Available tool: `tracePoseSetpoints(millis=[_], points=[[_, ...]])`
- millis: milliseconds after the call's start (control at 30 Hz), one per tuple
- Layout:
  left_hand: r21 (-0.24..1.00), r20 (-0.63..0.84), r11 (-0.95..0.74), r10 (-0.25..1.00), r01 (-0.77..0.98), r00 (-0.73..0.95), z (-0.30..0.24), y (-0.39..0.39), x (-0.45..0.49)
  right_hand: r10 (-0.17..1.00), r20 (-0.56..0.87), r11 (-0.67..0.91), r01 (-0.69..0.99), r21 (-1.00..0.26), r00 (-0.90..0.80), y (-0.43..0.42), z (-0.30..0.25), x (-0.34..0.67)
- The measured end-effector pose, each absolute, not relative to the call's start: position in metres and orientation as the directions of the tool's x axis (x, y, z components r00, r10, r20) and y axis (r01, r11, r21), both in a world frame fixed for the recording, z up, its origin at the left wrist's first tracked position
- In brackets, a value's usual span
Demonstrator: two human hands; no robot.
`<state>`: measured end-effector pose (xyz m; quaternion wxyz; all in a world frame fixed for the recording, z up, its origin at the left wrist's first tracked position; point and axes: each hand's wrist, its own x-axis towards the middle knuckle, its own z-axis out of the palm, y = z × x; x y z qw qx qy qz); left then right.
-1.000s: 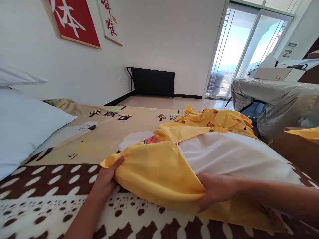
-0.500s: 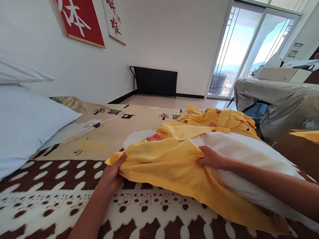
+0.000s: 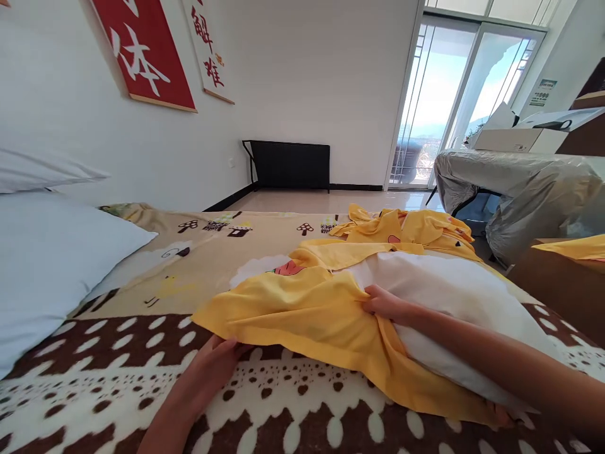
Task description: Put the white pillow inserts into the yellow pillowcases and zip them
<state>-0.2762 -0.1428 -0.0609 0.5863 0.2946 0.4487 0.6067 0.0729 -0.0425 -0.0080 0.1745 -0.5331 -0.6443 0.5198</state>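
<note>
A yellow pillowcase (image 3: 293,315) with a strawberry print lies spread over the bed, partly drawn over the left end of a plump white pillow (image 3: 454,296). My right hand (image 3: 385,304) is closed on a fold of the pillowcase beside the bare pillow. At the pillowcase's near hem is my left hand (image 3: 212,369), its thumb by the edge and its fingers running under the cloth. Those fingers are mostly hidden, so their grip cannot be made out. The pillowcase's left corner lies flat just above that hand.
Another white pillow (image 3: 85,252) lies at left on the patterned blanket (image 3: 123,391). Bunched yellow cloth (image 3: 416,227) sits beyond the pillow. At right stand a brown box (image 3: 543,284) and a plastic-covered table (image 3: 515,167) with boxes on it.
My left hand has come off the pillowcase's left corner and moved down to the near hem. The corner has flattened out. My right hand keeps hold of the cloth.
</note>
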Motion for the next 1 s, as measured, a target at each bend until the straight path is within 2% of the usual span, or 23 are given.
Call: tracePoseSetpoints(millis=[100,200,300,400,500,667,733,800,900,1000], points=[[0.9,-0.274,0.249,0.961,-0.358,-0.022,-0.067,-0.163,-0.244,0.816,-0.337,-0.097,0.463,-0.881,-0.47,-0.05,0.002,0.082],[0.869,-0.331,0.353,0.936,-0.346,0.124,-0.059,-0.173,-0.186,0.785,-0.328,-0.081,0.438,-0.895,-0.525,-0.059,0.01,0.088],[0.831,-0.398,0.406,0.911,-0.381,0.103,-0.043,-0.164,-0.127,0.76,-0.307,-0.054,0.414,-0.908,-0.573,-0.071,0.02,0.097],[0.837,-0.395,0.295,0.908,-0.461,-0.137,-0.03,-0.138,-0.088,0.751,-0.32,-0.013,0.472,-0.882,-0.578,-0.083,0.033,0.113],[0.865,-0.323,0.125,0.88,-0.486,-0.349,-0.012,-0.107,-0.068,0.738,-0.32,0.092,0.559,-0.824,-0.594,-0.09,0.044,0.136],[0.845,-0.161,-0.076,0.908,-0.53,-0.387,0.063,-0.068,-0.071,0.749,-0.125,0.316,0.516,-0.796,-0.651,-0.087,0.066,0.17],[0.826,-0.097,-0.157,0.906,-0.541,-0.412,0.093,-0.061,-0.085,0.763,-0.053,0.345,0.475,-0.81,-0.644,-0.088,0.08,0.178],[0.811,-0.053,-0.229,0.888,-0.539,-0.457,0.107,-0.059,-0.102,0.755,-0.043,0.339,0.446,-0.828,-0.654,-0.092,0.095,0.18],[0.812,-0.038,-0.278,0.852,-0.513,-0.521,0.09,-0.064,-0.128,0.72,-0.105,0.315,0.458,-0.831,-0.686,-0.1,0.107,0.171],[0.847,-0.092,-0.24,0.812,-0.475,-0.576,0.045,-0.078,-0.148,0.755,-0.168,0.286,0.55,-0.785,-0.633,-0.101,0.1,0.15]])
